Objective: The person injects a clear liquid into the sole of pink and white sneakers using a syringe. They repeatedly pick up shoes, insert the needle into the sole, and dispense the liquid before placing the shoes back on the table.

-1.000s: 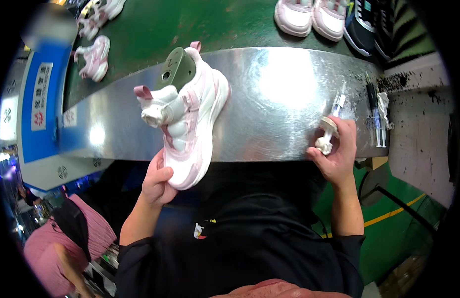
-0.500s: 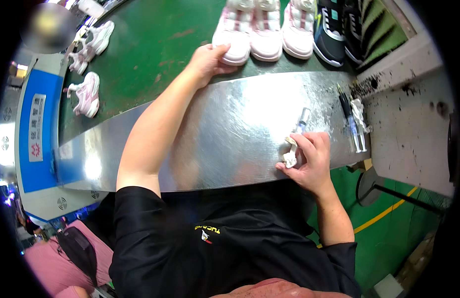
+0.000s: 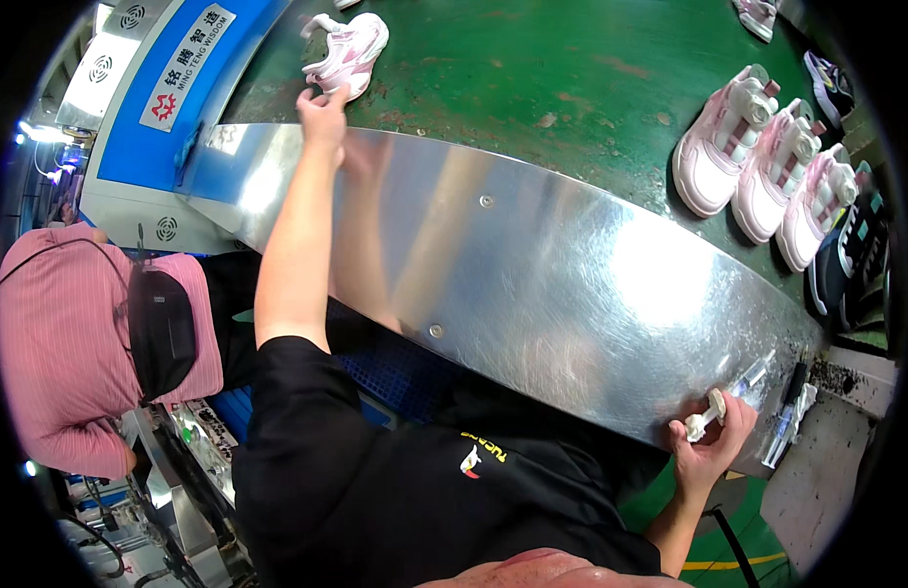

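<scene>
At the far left my left hand reaches a white and pink sneaker on the green surface. Its fingers are apart at the sneaker's near edge; whether they touch it I cannot tell. Low at the right, my right hand pinches a crumpled off-white wad, like cloth or tissue, between thumb and fingers. Just beyond those fingers a clear syringe-like tube lies over the metal plate; the hand covers part of it.
Three pink-white sneakers stand in a row at the right, beside black shoes. A black pen-like tool and another clear tube lie at the plate's right end. A blue and white machine panel borders the left, near a person in pink.
My left hand has left the row of pink-white sneakers and moved far left to the single sneaker. The view has swung left. My right hand still holds the wad.
</scene>
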### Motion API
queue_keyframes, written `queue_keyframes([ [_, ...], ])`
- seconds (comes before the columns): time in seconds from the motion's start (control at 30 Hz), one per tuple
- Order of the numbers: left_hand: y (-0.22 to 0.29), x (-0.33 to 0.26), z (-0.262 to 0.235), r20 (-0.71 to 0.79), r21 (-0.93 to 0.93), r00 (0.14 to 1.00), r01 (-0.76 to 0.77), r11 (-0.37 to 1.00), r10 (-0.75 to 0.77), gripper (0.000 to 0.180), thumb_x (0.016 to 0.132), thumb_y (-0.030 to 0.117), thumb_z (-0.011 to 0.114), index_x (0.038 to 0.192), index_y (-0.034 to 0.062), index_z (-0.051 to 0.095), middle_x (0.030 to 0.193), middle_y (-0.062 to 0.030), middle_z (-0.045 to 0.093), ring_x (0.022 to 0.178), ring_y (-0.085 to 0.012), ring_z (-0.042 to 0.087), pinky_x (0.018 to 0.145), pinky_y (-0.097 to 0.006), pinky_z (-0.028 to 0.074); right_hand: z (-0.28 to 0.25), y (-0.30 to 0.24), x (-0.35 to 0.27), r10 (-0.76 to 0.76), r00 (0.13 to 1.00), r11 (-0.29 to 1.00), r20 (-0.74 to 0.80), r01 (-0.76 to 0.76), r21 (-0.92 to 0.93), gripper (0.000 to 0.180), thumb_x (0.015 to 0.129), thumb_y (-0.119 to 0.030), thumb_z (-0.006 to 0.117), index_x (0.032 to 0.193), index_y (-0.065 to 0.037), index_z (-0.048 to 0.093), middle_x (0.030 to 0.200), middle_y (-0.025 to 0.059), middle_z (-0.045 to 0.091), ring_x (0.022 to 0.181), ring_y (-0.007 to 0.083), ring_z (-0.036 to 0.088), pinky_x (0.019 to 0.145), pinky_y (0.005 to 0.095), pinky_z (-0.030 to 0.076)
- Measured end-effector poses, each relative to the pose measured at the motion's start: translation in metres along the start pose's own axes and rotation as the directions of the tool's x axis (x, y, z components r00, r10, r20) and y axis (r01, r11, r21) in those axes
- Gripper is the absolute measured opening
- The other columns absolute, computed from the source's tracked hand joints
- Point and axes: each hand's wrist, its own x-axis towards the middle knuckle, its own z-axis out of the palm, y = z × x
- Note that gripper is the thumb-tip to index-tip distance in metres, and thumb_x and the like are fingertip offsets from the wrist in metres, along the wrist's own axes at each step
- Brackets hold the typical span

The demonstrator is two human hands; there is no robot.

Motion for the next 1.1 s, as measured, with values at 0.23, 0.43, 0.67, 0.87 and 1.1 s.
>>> queue_keyframes([
  [0.23, 0.001, 0.050, 0.020, 0.173, 0.030, 0.983, -0.072, 0.997, 0.066, 0.092, 0.074, 0.014, 0.077, 0.142, 0.0019, 0.016, 0.132, -0.0179, 0.044, 0.117, -0.0255, 0.048, 0.098, -0.036, 0.040, 0.003, -0.003, -0.001, 0.121, 0.993, 0.990, 0.006, -0.121, 0.068, 0.072, 0.068, -0.041, 0.080, 0.119, -0.001, 0.049, 0.105, 0.0093, 0.044, 0.096, 0.0222, 0.047, 0.085, 0.0306, 0.039],
  [0.43, 0.013, 0.062, 0.033, 0.110, 0.120, 0.989, -0.112, 0.987, 0.098, 0.091, 0.070, 0.007, 0.078, 0.139, 0.0047, 0.021, 0.125, -0.0182, 0.050, 0.109, -0.0270, 0.054, 0.092, -0.036, 0.046, 0.000, -0.003, 0.002, 0.122, 0.991, 0.992, 0.056, -0.124, 0.024, 0.073, 0.068, -0.041, 0.080, 0.120, -0.001, 0.048, 0.105, 0.0093, 0.043, 0.098, 0.0220, 0.046, 0.086, 0.0307, 0.038],
  [0.67, 0.048, -0.031, 0.005, 0.351, -0.132, 0.925, -0.101, 0.986, 0.142, 0.049, 0.074, 0.002, 0.068, 0.120, -0.0020, 0.050, 0.113, -0.0116, 0.060, 0.101, -0.0210, 0.060, 0.087, -0.033, 0.049, 0.002, -0.006, 0.005, 0.069, 0.998, 0.998, -0.004, -0.069, 0.016, 0.069, 0.067, -0.046, 0.079, 0.114, -0.003, 0.051, 0.095, 0.0068, 0.055, 0.091, 0.0241, 0.042, 0.079, 0.0342, 0.037],
  [0.87, 0.113, -0.203, -0.002, 0.668, -0.341, 0.723, 0.091, 0.936, 0.174, 0.093, 0.068, 0.012, 0.079, 0.143, 0.0020, 0.024, 0.136, -0.0143, 0.043, 0.124, -0.0217, 0.044, 0.104, -0.037, 0.035, 0.002, -0.007, -0.002, 0.077, 0.996, 0.989, -0.042, -0.071, 0.129, 0.069, 0.066, -0.042, 0.081, 0.114, -0.003, 0.053, 0.096, 0.0082, 0.050, 0.091, 0.0225, 0.043, 0.077, 0.0320, 0.039],
  [1.1, 0.122, -0.283, -0.008, 0.748, -0.256, 0.609, -0.104, 0.961, 0.265, 0.089, 0.064, 0.013, 0.077, 0.137, 0.0009, 0.027, 0.123, -0.0131, 0.038, 0.105, -0.0255, 0.049, 0.089, -0.034, 0.046, -0.010, -0.011, -0.016, 0.153, 0.988, 0.934, 0.022, -0.152, 0.325, 0.069, 0.066, -0.037, 0.083, 0.117, -0.003, 0.051, 0.097, 0.0082, 0.044, 0.084, 0.0182, 0.048, 0.072, 0.0281, 0.043],
])
